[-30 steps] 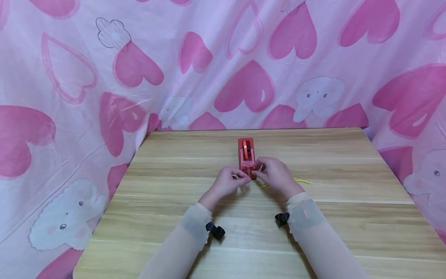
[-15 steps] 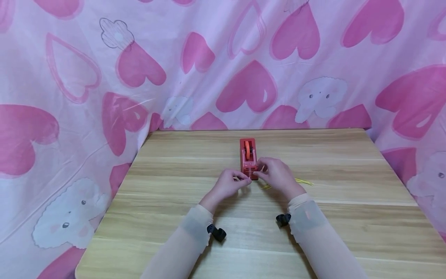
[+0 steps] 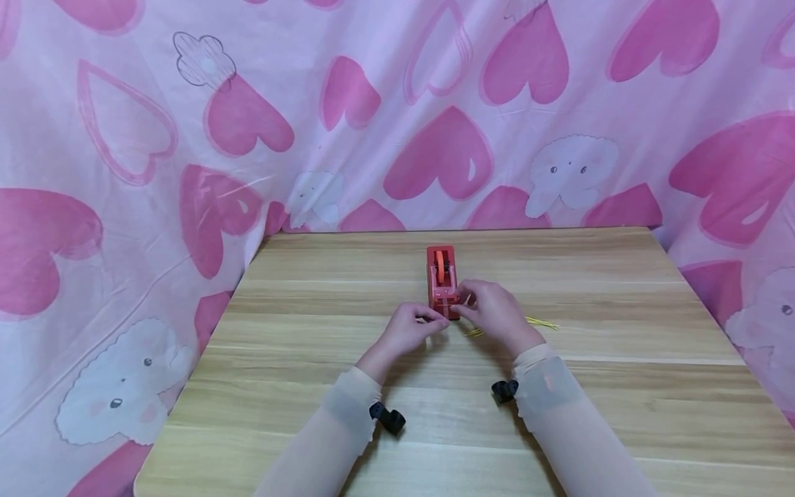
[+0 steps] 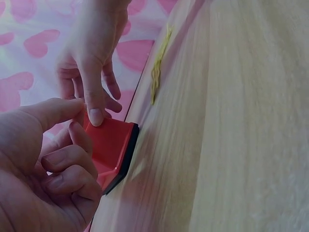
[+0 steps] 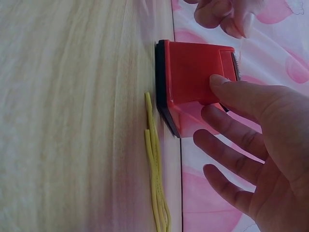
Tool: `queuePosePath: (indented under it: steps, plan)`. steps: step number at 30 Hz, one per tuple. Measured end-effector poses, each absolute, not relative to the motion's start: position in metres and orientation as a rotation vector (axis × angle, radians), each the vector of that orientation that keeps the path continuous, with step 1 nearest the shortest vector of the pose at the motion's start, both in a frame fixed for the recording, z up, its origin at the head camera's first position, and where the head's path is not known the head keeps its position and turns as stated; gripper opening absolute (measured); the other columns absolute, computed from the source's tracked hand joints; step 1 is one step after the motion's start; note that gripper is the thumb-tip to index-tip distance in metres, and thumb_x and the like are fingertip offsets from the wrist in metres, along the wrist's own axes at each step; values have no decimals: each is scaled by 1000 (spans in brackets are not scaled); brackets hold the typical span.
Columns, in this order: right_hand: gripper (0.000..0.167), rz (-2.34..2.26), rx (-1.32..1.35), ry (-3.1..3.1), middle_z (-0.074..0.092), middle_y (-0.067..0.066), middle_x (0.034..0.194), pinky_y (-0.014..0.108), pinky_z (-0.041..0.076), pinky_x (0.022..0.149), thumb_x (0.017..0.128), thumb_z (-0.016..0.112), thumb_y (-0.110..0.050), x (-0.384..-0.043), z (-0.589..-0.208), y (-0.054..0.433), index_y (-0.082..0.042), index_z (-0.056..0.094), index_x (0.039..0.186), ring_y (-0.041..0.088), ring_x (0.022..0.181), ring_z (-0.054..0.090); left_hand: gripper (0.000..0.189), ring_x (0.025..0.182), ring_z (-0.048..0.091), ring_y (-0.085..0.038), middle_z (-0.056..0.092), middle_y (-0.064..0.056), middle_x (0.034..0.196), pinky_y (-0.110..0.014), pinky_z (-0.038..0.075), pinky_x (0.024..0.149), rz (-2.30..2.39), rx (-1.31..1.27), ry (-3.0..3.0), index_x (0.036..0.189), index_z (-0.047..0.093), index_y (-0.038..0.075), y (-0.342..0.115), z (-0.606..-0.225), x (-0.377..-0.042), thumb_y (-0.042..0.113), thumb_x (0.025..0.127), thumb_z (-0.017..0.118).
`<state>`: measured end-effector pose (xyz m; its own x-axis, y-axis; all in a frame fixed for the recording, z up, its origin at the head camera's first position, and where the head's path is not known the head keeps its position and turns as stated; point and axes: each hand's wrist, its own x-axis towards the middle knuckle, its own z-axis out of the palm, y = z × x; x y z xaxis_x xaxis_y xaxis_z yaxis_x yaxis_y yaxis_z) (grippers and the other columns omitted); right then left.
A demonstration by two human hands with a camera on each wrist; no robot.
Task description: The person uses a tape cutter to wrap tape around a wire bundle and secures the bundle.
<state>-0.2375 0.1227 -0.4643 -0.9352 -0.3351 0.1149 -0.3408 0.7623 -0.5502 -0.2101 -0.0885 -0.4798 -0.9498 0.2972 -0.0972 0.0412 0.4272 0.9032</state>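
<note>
A red tape dispenser [image 3: 441,293] with an orange roll core [image 3: 441,267] stands at the table's middle, its dark base [image 5: 161,87] on the wood. At its front, my left hand [image 3: 406,327] pinches the loose end of the clear tape between thumb and index finger, just off the toothed cutter [image 5: 236,65]; the other fingers curl in. My right hand [image 3: 493,312] grips the dispenser's front corner, thumb [image 5: 236,94] on the front face and index finger against the side. Its remaining fingers are spread loosely. The tape is thin and hardly visible.
Several yellow cords [image 5: 154,164] lie on the wooden table [image 3: 348,276] to the right of the dispenser, partly behind the right hand in the head view. A pink heart-patterned cloth [image 3: 348,152] hangs behind and at both sides of the table.
Both hands keep nearly the same place at the dispenser's front; the left hand has shifted only very slightly. The head view has drifted a little.
</note>
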Motion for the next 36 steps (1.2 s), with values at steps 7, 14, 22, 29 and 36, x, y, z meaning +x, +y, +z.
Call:
queuePosePath:
  steps: [7,14,22,29,36]
  plan:
    - [12,944,562,-2960,72,-6,93,32,55,70,94,78,-22,-238,-464,124,-22,71,104,13,83,66,17,88,61,-14,76,0,103,-30,49,74,1530,287,2437,100,82,14,-88,-480,-209,30,95,76]
    - [17,902,575,-3002,72,-6,98,34,56,75,95,77,-25,-237,-460,127,-23,73,111,13,87,66,18,89,62,-13,76,-1,106,-29,49,74,1522,280,2436,100,82,15,-86,-480,-208,31,95,75]
    - [23,921,622,-3040,74,2,109,40,58,84,96,75,-22,-236,-455,143,-15,75,119,18,95,67,18,93,60,-16,74,0,109,-31,49,79,1550,287,2430,101,81,17,-82,-475,-209,33,96,74]
    - [25,939,488,-3148,74,8,109,48,55,91,93,76,-12,-237,-451,193,-10,75,118,24,98,65,17,89,60,-16,74,1,106,-31,50,74,1529,241,2400,102,81,18,-82,-477,-209,33,95,75]
    - [28,919,441,-3211,74,8,106,48,53,93,88,78,-8,-238,-451,220,-9,75,116,25,97,63,18,91,59,-17,74,0,107,-30,50,74,1520,239,2400,103,81,17,-83,-476,-210,32,96,74]
